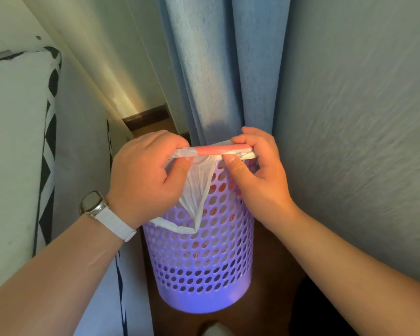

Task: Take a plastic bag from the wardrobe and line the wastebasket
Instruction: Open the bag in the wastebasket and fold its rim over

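Gripping at the top of the wastebasket (199, 258), both hands were seen at work on a plastic bag (197, 187). The left hand (146, 175), at 9 o'clock of the rim, had its fingers curled shut on a bunched white edge of the bag. The right hand (255, 175), at 3 o'clock of the rim, was pinched with thumb and fingers on the bag's pink band (216, 149), which was stretched taut between the two hands across the basket's mouth. A loose flap of the bag was hung down the outside of the perforated purple wall at 10 o'clock. More bag was visible through the holes, inside. The basket was stood upright on a dark wood floor (277, 251), a blue curtain (216, 69) at 12 o'clock, a pale wall (361, 117) at 3 o'clock. A watch (92, 203) was worn on the left wrist.
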